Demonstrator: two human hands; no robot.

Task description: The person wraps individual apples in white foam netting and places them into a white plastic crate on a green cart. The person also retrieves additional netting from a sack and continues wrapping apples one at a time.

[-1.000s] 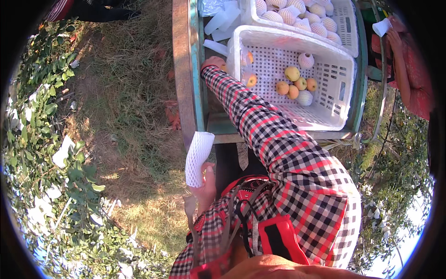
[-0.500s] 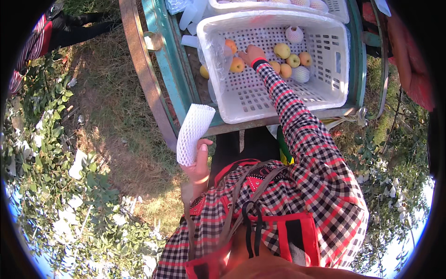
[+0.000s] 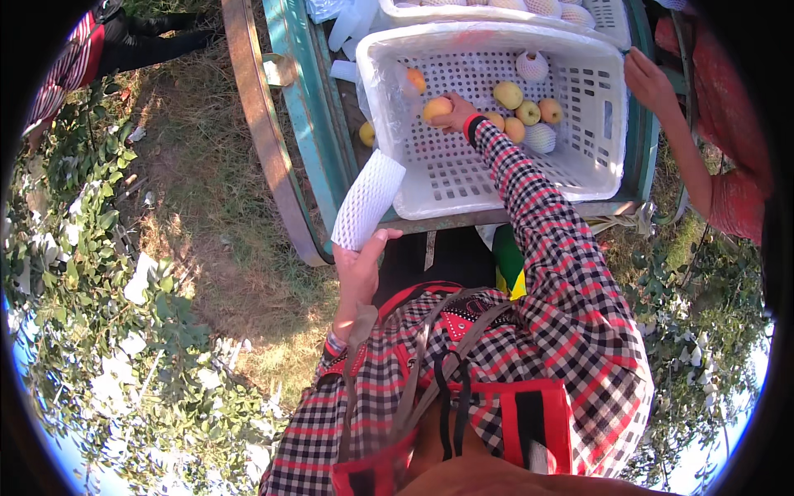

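Note:
My left hand is closed round the lower end of a white foam net sleeve, which stands up from it, tilted to the right. Inside a white plastic crate, my right hand grips a yellow-orange apple. Right of that hand lie several bare apples and two in white foam nets, one netted apple at the back and another netted apple nearer. Another orange apple rests by the crate's left wall, partly behind clear plastic.
The crate stands on a teal metal cart with a rusty rail. Behind it is a second crate of netted fruit. Another person's hand is at the crate's right rim; a striped-shirted person stands far left. Leafy branches flank the grass.
My right hand has closed on the apple by the crate's left side. My left hand has raised the sleeve slightly toward the crate. Another person's hand has come to the right rim.

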